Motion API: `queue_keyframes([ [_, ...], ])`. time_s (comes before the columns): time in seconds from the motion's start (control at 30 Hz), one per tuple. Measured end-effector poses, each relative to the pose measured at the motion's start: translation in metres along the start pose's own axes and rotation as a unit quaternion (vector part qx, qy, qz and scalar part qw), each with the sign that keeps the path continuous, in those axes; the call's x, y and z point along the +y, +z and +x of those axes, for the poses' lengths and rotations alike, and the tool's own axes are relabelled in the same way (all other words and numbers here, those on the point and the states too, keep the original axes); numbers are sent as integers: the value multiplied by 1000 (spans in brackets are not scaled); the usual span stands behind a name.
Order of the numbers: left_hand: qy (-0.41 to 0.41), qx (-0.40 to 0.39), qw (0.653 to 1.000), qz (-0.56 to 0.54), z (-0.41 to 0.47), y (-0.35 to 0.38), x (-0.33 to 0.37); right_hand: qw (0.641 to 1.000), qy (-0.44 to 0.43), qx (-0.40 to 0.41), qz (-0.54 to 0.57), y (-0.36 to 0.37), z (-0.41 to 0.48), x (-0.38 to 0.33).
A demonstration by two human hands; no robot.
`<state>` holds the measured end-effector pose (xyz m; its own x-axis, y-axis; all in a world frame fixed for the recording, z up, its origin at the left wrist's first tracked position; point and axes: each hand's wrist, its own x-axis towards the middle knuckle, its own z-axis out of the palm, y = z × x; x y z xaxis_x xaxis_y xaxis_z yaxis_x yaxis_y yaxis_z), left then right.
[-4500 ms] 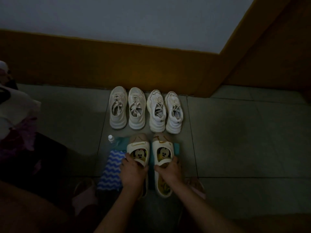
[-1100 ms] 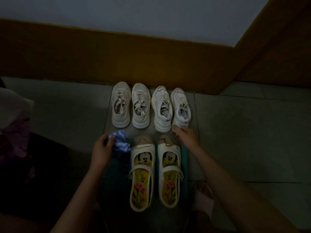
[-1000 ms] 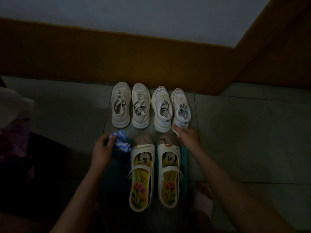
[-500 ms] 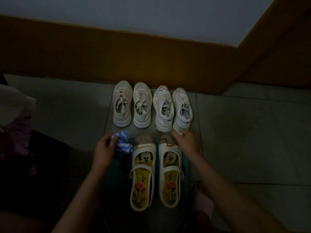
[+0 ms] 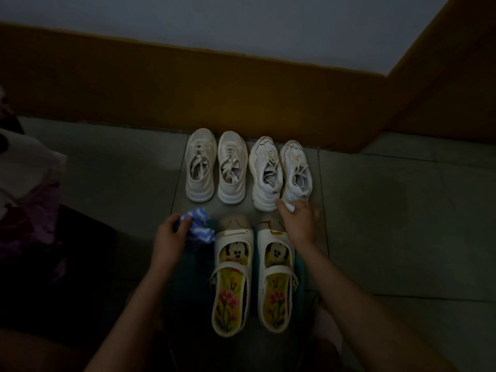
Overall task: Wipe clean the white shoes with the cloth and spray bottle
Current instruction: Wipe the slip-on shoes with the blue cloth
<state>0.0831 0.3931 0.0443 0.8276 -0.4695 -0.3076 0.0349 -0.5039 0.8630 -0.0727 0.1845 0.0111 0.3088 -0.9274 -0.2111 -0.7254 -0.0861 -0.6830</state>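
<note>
Two pairs of white lace-up sneakers stand in a row by the wall: a cream pair on the left and a whiter pair on the right. My right hand is at the heel of the rightmost sneaker, with thumb and fingers curled round it. My left hand grips a bunched blue-and-white cloth just left of the sandals. No spray bottle shows in this dim view.
A pair of white sandals with cartoon-mouse and flower insoles sits on a dark teal mat between my arms. A brown-skirted wall runs behind the shoes, with a corner at right. Bundled fabric lies at far left.
My hands left the sandals: the left one picked up and bunched the cloth, and the right one reached forward to the rightmost sneaker's heel and settled round it.
</note>
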Motion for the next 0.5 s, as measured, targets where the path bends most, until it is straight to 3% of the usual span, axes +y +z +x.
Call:
queue_keyframes([
  [0.27, 1, 4, 1000, -7, 0, -1, -1, 990, -41, 34, -131, 6, 1, -6],
  [0.4, -2, 7, 1000, -16, 1, -4, 0, 999, 25, 30, 0, -4, 11, 9],
  [0.5, -8, 10, 1000, -15, 2, -2, 0, 997, 68, 17, 35, -12, 15, 16],
])
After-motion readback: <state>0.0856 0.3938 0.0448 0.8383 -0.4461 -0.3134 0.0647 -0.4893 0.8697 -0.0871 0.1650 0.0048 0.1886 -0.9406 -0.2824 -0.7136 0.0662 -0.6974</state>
